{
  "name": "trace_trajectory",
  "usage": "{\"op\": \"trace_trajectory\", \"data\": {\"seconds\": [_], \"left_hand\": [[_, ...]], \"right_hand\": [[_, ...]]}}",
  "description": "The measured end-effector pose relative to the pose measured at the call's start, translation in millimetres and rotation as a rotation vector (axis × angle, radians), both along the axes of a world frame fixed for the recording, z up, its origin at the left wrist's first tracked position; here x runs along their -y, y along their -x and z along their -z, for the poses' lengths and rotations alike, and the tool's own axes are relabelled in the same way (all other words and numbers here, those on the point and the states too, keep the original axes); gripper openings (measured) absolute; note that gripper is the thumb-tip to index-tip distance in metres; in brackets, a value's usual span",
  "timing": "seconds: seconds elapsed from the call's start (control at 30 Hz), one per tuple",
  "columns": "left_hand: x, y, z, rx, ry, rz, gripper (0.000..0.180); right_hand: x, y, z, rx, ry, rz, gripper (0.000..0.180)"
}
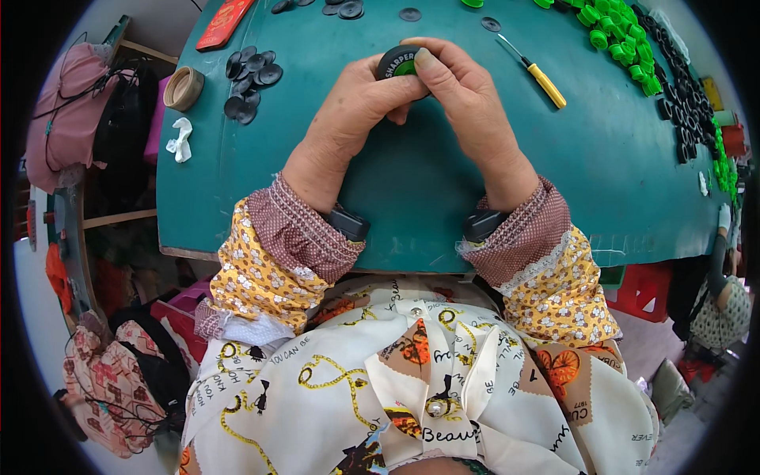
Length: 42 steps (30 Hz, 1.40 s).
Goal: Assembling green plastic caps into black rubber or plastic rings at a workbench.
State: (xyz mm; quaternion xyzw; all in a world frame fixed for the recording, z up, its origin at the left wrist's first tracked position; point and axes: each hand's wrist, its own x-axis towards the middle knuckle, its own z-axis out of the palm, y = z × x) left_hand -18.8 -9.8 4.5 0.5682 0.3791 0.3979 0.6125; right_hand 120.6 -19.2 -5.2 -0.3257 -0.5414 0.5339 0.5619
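Note:
A round black plastic disc with a green part at its middle and pale lettering on its face (398, 61) is held between both hands above the table. My left hand (360, 95) grips it from the left, fingers curled behind it. My right hand (459, 83) closes on it from the right, its thumb pressed onto the face. To the right of my hands lies a screwdriver (541, 79) with a yellow handle. Several loose black discs (253, 71) are heaped on the left. Bright green plastic pieces (613, 36) are piled at the far right.
Black rings (682, 119) spread along the table's right side. A brown tape roll (184, 89), a crumpled white scrap (180, 140) and a red packet (226, 24) lie at the left of the green table (412, 214). Another person (720, 301) is at the right edge.

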Motion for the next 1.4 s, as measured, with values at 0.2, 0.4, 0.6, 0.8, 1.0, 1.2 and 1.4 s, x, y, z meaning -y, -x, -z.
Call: {"op": "trace_trajectory", "data": {"seconds": [0.2,0.4,0.6,0.8,1.0,1.2,1.4], "left_hand": [[2,-4,-1,0.060,0.014,0.095,0.027],[4,-3,2,0.037,-0.055,0.103,0.020],[4,-17,4,-0.037,-0.104,0.036,0.023],[1,-19,10,-0.175,-0.135,-0.004,0.029],[-3,-8,-3,-0.011,-0.077,-0.078,0.030],[2,-13,4,0.112,-0.064,-0.148,0.026],[3,-7,0,0.100,-0.024,0.017,0.021]], "right_hand": [[3,-3,-4,-0.072,0.136,-0.101,0.025],[1,-3,-4,-0.104,0.180,-0.153,0.027],[2,-5,-2,-0.229,0.312,-0.106,0.026],[-2,-5,3,-0.350,0.382,-0.163,0.026],[-2,4,2,-0.347,0.196,0.039,0.028],[2,2,2,-0.262,0.228,-0.043,0.028],[0,-1,-1,-0.133,0.178,-0.040,0.032]]}}
